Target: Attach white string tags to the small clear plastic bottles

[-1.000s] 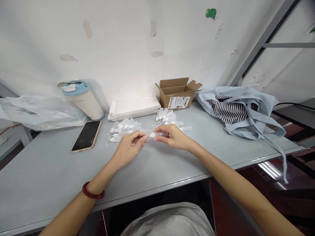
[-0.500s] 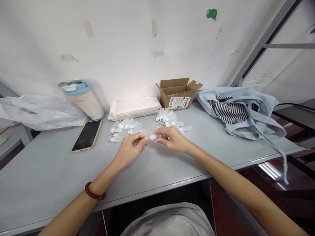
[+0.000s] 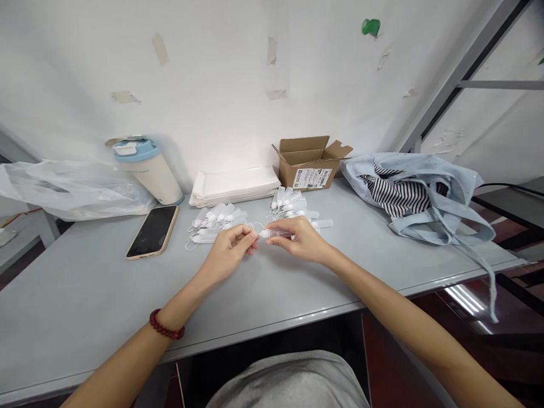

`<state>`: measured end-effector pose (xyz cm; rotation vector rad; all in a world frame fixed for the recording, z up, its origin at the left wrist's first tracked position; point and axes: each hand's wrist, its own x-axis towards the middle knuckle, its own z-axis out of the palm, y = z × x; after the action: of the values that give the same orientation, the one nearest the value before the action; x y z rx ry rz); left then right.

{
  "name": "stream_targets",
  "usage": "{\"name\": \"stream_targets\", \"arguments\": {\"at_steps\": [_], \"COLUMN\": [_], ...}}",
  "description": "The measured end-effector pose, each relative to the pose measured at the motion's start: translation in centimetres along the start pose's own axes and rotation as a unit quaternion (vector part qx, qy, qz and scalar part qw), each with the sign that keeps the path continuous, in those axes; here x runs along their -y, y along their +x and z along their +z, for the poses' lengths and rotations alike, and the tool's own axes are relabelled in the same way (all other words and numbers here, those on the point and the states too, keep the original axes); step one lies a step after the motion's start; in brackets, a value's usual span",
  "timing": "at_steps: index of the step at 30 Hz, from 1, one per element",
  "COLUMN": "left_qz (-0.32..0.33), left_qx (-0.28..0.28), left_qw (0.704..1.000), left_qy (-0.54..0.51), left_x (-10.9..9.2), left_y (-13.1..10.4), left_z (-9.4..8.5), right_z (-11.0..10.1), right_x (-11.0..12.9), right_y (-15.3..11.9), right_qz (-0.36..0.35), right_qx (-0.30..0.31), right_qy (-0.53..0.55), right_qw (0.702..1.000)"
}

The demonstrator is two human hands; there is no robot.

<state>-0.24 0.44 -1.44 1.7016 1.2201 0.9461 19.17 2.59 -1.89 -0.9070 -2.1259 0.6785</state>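
Note:
My right hand [image 3: 300, 238] is closed around a small clear plastic bottle [image 3: 278, 233] lying sideways, its white neck pointing left. A thin white loop arches from that neck toward my left hand [image 3: 233, 246], whose thumb and fingers are pinched together just left of the bottle's tip. What the left fingertips grip is too small to make out. Behind the left hand lies a group of similar bottles [image 3: 219, 214] with white caps and string-like loops. Another group of bottles [image 3: 289, 199] lies beyond the right hand.
A phone [image 3: 153, 232], a tumbler [image 3: 148, 173] and a plastic bag [image 3: 76, 190] are at the left. Along the wall stand a stack of white sheets or envelopes [image 3: 236, 184] and an open cardboard box [image 3: 306, 167]. A light-blue cloth bag [image 3: 416, 192] lies at the right.
The view has shifted slightly. Both hands stay close together at the bottle's tip, with the left fingers a little more curled; the bottle remains in the right hand.

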Motion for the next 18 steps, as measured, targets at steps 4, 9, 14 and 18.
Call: {"name": "stream_targets", "arguments": {"at_steps": [4, 9, 14, 18], "left_qz": [-0.031, -0.013, 0.013, 0.024], "left_qx": [-0.023, -0.010, 0.005, 0.007], "left_qw": [0.996, 0.999, 1.000, 0.999], "left_qy": [-0.078, -0.028, 0.027, 0.042], "left_x": [0.04, -0.36, -0.73, -0.61], "left_y": [0.41, 0.21, -0.19, -0.26], "left_z": [-0.86, -1.17, -0.87, -0.60], "right_z": [-0.08, -0.14, 0.09, 0.26], "right_x": [0.34, 0.31, 0.12, -0.02], "right_y": [0.02, 0.00, -0.09, -0.27], "right_qz": [0.010, 0.012, -0.006, -0.004], "right_qx": [0.004, 0.006, 0.005, 0.004], "right_qy": [0.017, 0.018, 0.008, 0.000], "right_qw": [1.000, 1.000, 1.000, 1.000]}}
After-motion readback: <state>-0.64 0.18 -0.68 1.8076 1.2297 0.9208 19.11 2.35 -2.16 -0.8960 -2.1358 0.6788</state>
